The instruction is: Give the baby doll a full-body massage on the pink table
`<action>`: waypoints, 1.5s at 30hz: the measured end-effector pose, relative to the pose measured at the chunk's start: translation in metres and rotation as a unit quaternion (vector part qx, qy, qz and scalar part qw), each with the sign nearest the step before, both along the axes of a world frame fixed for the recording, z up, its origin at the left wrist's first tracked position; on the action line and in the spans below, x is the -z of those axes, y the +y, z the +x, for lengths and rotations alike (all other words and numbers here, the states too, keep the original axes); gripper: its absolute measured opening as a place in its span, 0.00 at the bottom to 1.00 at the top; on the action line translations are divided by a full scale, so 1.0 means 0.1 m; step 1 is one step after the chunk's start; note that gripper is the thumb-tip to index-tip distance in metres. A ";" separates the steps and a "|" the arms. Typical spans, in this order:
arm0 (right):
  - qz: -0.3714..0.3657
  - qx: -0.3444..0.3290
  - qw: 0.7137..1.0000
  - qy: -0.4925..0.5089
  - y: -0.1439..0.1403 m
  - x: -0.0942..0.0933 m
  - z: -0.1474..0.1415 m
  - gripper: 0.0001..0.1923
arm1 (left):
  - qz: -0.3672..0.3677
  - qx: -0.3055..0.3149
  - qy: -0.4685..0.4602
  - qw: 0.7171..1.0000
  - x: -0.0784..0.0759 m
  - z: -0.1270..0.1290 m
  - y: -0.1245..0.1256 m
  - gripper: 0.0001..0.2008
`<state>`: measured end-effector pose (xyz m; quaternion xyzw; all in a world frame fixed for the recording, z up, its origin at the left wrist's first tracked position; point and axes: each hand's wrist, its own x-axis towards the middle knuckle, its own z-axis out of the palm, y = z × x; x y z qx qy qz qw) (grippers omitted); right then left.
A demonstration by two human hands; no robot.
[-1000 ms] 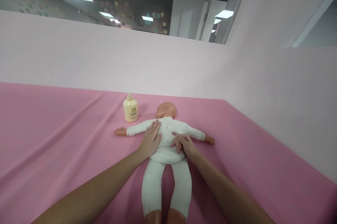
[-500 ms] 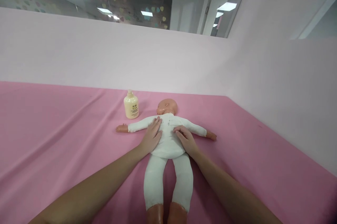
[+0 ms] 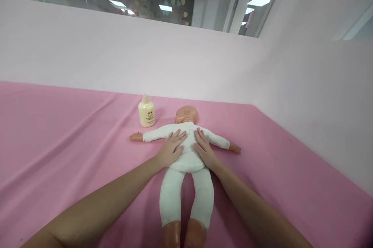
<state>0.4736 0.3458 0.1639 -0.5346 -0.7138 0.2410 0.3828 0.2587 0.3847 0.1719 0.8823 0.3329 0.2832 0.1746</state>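
Note:
A baby doll (image 3: 188, 158) in a white one-piece suit lies on the pink cloth (image 3: 72, 143), arms spread, head turned to the left and pointing away from me. My left hand (image 3: 170, 147) rests flat on the left side of its torso, fingers apart. My right hand (image 3: 204, 147) lies flat on the right side of the torso, fingertips near the shoulder. Neither hand grips anything. A pale yellow pump bottle (image 3: 146, 111) stands upright just beyond the doll's left-hand arm.
A pale pink partition (image 3: 145, 57) closes the far side and continues along the right (image 3: 320, 96). The pink cloth stretches wide to the left with soft folds. Ceiling lights and a wall with heart stickers show above the partition.
Both hands have slid up the doll's torso toward its shoulders; the right hand's fingers have flattened and stretched out. The view has tilted slightly down.

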 end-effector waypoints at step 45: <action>-0.085 -0.179 0.959 0.204 -0.18 -0.39 -0.17 0.30 | -0.050 -0.073 -0.115 0.989 0.20 0.03 0.13 0.30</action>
